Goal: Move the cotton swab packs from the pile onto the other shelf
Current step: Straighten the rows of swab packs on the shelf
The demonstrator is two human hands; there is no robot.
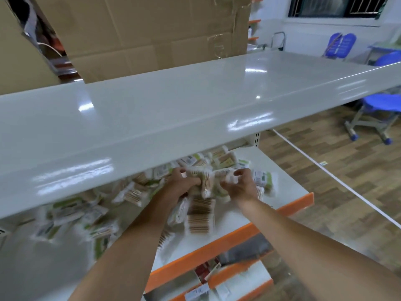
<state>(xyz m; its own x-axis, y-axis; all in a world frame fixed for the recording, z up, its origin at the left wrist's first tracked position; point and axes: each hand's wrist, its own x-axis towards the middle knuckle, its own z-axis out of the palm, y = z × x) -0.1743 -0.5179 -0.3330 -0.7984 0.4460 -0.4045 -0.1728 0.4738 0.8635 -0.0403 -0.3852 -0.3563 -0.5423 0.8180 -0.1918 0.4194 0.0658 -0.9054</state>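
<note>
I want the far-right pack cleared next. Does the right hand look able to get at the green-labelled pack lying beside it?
Probably yes. The green-labelled pack lies uncovered on the lower shelf, just right of the right hand; nothing stands between them.

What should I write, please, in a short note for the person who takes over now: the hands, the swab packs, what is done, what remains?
Left hand: fingers curled on cotton swab packs in the pile.
Right hand: pinching a pack at the pile's right part.
The pile lies on the lower shelf, packs scattered toward the left too; the image is blurred there.
The upper shelf shows no packs on it.
Done: nothing visibly moved yet.
Left: lift the gripped packs out and place them, then the rest of the pile.
</note>
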